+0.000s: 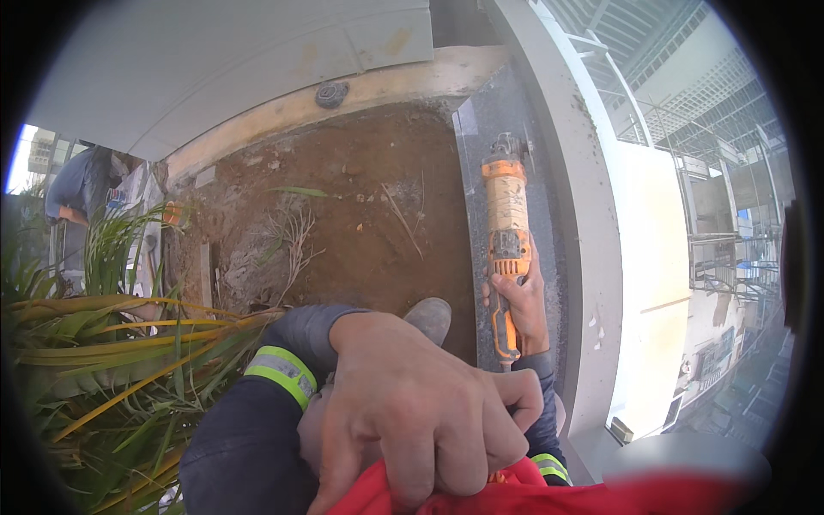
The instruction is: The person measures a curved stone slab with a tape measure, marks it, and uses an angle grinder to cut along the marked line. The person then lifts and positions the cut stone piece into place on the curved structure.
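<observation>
My right hand [521, 300] is wrapped round the rear body of an orange and black angle grinder [508, 206]. The tool's middle is covered in tan wrapping, and its head with the disc [527, 156] points away from me. It lies along a grey stone slab [474, 172], the cord end toward me. Close to the camera, my left hand [421, 399] is closed, fingers curled down over red cloth [481, 498]. Its fingertips are hidden, so whether it grips the cloth does not show.
Bare brown soil [369, 215] lies left of the slab, with twigs and a dark round object [331, 94] on the far kerb. My shoe [429, 319] stands on the soil. Long-leaved plants [112, 369] crowd the left; another person [81, 184] bends beyond. A grey ledge [584, 189] runs along the right.
</observation>
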Available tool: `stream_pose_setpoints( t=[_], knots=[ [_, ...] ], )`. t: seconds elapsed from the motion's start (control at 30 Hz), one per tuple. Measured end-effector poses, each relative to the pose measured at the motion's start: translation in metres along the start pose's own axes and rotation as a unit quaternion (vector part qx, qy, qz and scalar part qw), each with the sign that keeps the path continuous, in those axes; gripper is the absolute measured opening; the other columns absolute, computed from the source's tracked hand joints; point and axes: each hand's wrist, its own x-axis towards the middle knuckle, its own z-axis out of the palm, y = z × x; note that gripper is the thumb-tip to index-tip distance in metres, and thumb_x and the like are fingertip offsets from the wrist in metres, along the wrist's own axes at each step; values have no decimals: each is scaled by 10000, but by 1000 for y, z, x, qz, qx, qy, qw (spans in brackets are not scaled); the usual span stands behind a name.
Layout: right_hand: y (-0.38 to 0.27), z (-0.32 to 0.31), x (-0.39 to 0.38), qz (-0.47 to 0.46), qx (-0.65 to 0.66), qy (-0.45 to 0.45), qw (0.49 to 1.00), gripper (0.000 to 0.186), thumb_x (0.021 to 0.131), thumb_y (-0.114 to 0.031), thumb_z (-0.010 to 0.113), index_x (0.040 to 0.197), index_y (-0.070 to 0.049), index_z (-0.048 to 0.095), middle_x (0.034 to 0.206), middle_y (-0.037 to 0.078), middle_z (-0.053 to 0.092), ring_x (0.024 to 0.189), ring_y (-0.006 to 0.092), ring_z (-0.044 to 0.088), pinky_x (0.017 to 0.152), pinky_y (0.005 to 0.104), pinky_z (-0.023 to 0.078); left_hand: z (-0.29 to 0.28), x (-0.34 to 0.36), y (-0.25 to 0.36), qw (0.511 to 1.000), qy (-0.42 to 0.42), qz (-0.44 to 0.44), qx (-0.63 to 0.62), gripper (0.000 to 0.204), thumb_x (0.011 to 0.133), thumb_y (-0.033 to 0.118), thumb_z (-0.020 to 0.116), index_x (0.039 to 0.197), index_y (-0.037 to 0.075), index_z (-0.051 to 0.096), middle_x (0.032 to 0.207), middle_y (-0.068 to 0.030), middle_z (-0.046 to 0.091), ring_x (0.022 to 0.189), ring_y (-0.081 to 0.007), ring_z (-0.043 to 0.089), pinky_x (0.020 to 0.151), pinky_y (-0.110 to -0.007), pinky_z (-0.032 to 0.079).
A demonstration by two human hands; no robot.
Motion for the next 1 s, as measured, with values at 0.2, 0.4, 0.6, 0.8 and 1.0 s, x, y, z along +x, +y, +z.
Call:
stream_pose_setpoints(
  t=[0.2,0.4,0.6,0.8,1.0],
  knots=[
    [-6,-7,3,-14,-24,-3,1000,988,830,-19,705,1640,-56,140,1030,149,627,710,184,679,581,316,587,0,9,26,987,-139,-64,45,292,994,212,589,722,116,633,872,-56,584,903,-284,578,947,-519,309],
    [4,-6,-3,1,-6,6,1000,991,831,-16,707,1638,-37,130,1067,154,622,711,175,668,595,310,585,-9,-18,28,987,50,-110,108,149,956,170,665,849,123,757,1061,-109,716,1049,-279,620,975,-495,328],
    [6,-15,8,-32,-129,49,990,989,817,9,682,1634,-4,125,1105,143,615,732,158,656,615,300,572,-14,-40,3,972,195,-88,99,126,876,144,808,991,93,816,1062,-128,744,888,-226,650,797,-366,439],
    [10,-43,20,-48,-239,85,966,975,788,12,682,1628,21,185,1173,141,608,874,153,649,724,290,568,-46,-85,-30,900,369,-189,130,303,921,206,801,1109,-28,757,1004,-103,711,879,-180,658,797,-281,521],
    [31,-41,27,-74,-300,61,949,956,789,18,662,1626,21,200,1237,157,604,958,172,653,798,303,570,-60,-198,-137,638,558,-524,87,587,1011,406,675,1401,-16,560,1140,-77,668,957,-122,623,837,-274,501]
  ],
)
